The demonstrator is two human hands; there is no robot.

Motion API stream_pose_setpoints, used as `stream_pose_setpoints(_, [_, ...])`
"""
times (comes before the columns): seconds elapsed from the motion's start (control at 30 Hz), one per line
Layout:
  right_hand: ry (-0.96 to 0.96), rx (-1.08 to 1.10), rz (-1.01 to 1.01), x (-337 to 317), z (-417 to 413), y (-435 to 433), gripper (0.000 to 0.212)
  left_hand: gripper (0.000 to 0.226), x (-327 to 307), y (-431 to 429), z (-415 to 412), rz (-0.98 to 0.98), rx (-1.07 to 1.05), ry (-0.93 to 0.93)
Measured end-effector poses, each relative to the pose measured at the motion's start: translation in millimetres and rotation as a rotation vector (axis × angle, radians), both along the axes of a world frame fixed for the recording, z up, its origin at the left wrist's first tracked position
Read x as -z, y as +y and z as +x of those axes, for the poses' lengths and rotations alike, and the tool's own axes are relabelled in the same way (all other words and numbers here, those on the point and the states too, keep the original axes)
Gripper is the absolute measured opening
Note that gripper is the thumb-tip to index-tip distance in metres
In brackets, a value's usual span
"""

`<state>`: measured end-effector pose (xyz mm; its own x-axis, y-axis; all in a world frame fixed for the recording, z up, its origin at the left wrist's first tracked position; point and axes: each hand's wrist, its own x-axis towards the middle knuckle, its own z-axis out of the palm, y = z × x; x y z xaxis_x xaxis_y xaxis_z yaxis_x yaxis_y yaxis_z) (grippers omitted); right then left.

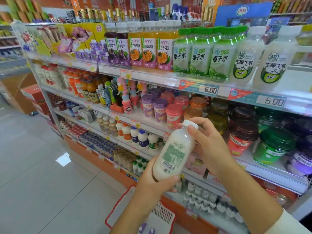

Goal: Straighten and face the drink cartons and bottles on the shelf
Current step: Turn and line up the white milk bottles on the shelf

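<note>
A white coconut-milk bottle with a white cap hangs tilted in front of the shelves, its barcode side facing me. My left hand grips its base from below. My right hand holds its neck and cap end, thumb across the shoulder. Two matching white bottles stand at the right end of the top shelf, labels forward. Left of them stand green-capped coconut water bottles, then orange juice bottles and purple grape juice bottles.
Price tags reading 6.00 sit on the top shelf edge. Lower shelves hold lidded drink cups, small yoghurt bottles and green jars. A red and white shopping basket sits below my hands. The tiled aisle floor lies to the left.
</note>
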<state>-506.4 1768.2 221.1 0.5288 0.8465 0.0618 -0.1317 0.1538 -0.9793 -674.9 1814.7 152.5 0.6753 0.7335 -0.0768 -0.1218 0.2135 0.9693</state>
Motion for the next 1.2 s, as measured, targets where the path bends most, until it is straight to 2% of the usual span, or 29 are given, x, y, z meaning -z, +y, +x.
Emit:
stream_pose_setpoints(0.1, [-0.109,0.068,-0.046,-0.6,0.5,0.4,0.017,0.070,-1.9,-3.2,0.8,0.331,-0.191,0.120])
stream_pose_setpoints(0.23, [-0.105,0.112,-0.046,0.6,-0.1,-1.3,0.014,0.080,0.0,-2.7,-3.6,0.532,-0.216,0.264])
stream_pose_setpoints(0.3, [-0.096,0.083,-0.034,2.5,0.1,-2.4,0.014,0.083,0.8,-0.1,-7.0,0.490,-0.143,0.299])
stream_pose_setpoints(0.37, [-0.085,0.038,-0.018,4.1,0.2,-3.8,0.014,0.081,0.3,4.6,-11.1,0.318,-0.034,0.266])
stream_pose_setpoints(0.47, [-0.019,-0.015,0.001,7.5,0.9,-5.3,0.015,0.078,3.6,14.3,-15.9,-0.014,0.118,0.122])
stream_pose_setpoints(0.53, [0.016,-0.042,0.017,10.1,2.2,-5.0,0.018,0.076,4.1,16.3,-16.3,-0.124,0.176,0.034])
stream_pose_setpoints(0.6, [0.035,-0.058,0.024,10.3,2.1,-4.9,0.019,0.071,1.6,12.4,-13.8,-0.043,0.131,0.052])
stream_pose_setpoints(0.67, [-0.009,-0.029,0.005,7.1,1.5,-4.8,0.017,0.069,-3.1,5.3,-8.2,0.153,-0.003,0.126])
stream_pose_setpoints(0.77, [-0.090,0.093,-0.034,3.1,2.8,-4.7,0.016,0.075,-6.4,-5.5,-0.3,0.424,-0.173,0.214])
stream_pose_setpoints(0.83, [-0.095,0.129,-0.044,1.6,4.7,-5.9,0.014,0.083,-4.1,-6.6,2.6,0.502,-0.178,0.258])
stream_pose_setpoints(0.93, [-0.047,0.110,-0.001,0.8,7.9,-12.0,0.015,0.089,-4.9,-1.7,2.0,0.416,-0.056,0.278])
stream_pose_setpoints(1.07, [-0.025,0.074,0.028,-2.0,13.0,-19.5,0.021,0.060,-14.0,5.9,2.4,0.205,0.151,0.172])
stream_pose_setpoints(1.2, [-0.102,0.036,-0.011,-8.3,21.2,-27.5,0.018,0.050,-15.2,6.6,13.2,0.183,0.195,0.178])
